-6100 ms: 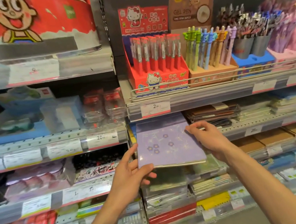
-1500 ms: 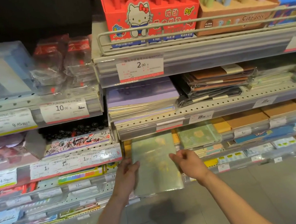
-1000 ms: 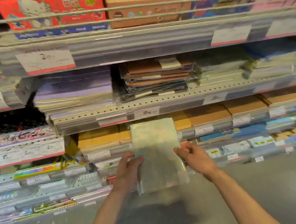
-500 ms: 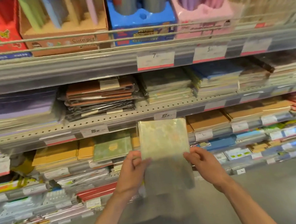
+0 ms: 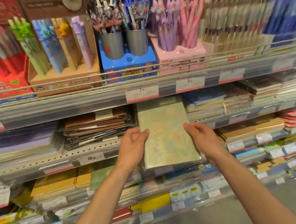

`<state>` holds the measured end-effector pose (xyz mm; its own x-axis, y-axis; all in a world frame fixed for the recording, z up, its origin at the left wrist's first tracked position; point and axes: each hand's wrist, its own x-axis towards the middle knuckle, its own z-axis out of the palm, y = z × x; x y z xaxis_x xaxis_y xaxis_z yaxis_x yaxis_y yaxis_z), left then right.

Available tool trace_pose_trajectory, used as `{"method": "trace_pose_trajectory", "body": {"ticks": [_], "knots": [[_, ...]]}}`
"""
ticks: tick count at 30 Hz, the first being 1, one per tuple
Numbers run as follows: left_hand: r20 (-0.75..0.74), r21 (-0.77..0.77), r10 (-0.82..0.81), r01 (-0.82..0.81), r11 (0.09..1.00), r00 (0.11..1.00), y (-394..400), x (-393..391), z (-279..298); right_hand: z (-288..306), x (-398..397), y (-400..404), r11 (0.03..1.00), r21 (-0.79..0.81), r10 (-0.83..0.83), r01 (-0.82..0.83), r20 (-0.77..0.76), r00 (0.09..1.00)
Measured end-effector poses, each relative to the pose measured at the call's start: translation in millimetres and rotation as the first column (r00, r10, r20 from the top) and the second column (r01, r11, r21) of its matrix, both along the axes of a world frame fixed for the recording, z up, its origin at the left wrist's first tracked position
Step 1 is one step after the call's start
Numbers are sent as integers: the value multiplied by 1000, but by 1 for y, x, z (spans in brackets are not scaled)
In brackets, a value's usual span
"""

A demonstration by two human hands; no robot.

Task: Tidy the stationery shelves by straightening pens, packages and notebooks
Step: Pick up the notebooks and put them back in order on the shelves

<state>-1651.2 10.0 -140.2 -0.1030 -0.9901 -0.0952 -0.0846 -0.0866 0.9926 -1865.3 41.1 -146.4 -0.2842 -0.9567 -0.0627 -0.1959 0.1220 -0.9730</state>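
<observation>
Currently a pale green notebook (image 5: 166,134) is held between both hands at the front edge of the second shelf (image 5: 96,153), far end already under the pen shelf (image 5: 67,103), near end overhanging the lip. It is gripped by the left hand (image 5: 134,147) with thumb on the cover and fingers curled at the left edge; the right hand (image 5: 201,136) is curled round the right edge, fingers mostly hidden beneath. Whether it is resting on a stack or in free air can't be told. Progress, est.: mid-task. Purple notebooks (image 5: 17,144) at the shelf's left end look squared; the brown wrapped stack (image 5: 96,128) beside the notebook is seen skewed, film crumpled. Stacks toward the right end are blurred, alignment n/a. Lower shelves w/ kraft notebooks (image 5: 54,182) look roughly in rows. Pens up top: grey cups (image 5: 125,43) hold splayed pens, not yet straightened. Materials: notebook is flat, rectangular, glossy cover or film w/ faint mottled print, likely slick. Shelf is perforated metal w/ plastic price strips; wire rail across pen shelf front.
</observation>
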Motion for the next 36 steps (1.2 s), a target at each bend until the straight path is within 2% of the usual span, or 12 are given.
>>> {"method": "trace_pose_trajectory", "body": {"ticks": [3, 8, 11, 14, 19, 24, 29, 32, 34, 36], "knots": [[48, -21, -9, 10, 1000, 999, -7, -1, 9, -1, 0, -21, 999, 38, -10, 7, 71, 997], [13, -14, -73, 73, 997, 997, -1, 6, 12, 5, 0, -48, 996, 86, -43, 29, 167, 985], [-98, 24, -67, 70, 997, 993, 7, 6, 7, 10, 1, -60, 993, 113, -65, 41, 221, 973], [-211, 38, 6, 2, 999, 977, 5, 1, 4, 21, -1, -55, 993, 115, -34, 3, 273, 961], [-279, 16, 70, -69, 998, 958, -1, -11, 2, 21, -17, -19, 981, 89, 129, -173, 362, 923], [-226, -37, 75, -86, 996, 971, -13, -27, 11, 24, -12, -19, 998, -23, 65, -61, 370, 927], [-124, -60, 34, -41, 997, 992, -25, -27, 17, 26, 2, -44, 993, -101, -26, 58, 298, 954], [70, -152, 41, -29, 988, 997, -10, -20, 1, 12, 8, -46, 989, -124, -56, 82, 196, 979], [198, -238, 85, -36, 971, 977, -5, -16, -12, 5, 7, -44, 981, -156, -100, 113, 90, 991], [281, -295, 122, -36, 955, 952, -5, -15, -22, 1, 4, -39, 973, -193, -154, 130, -116, 981]]}}
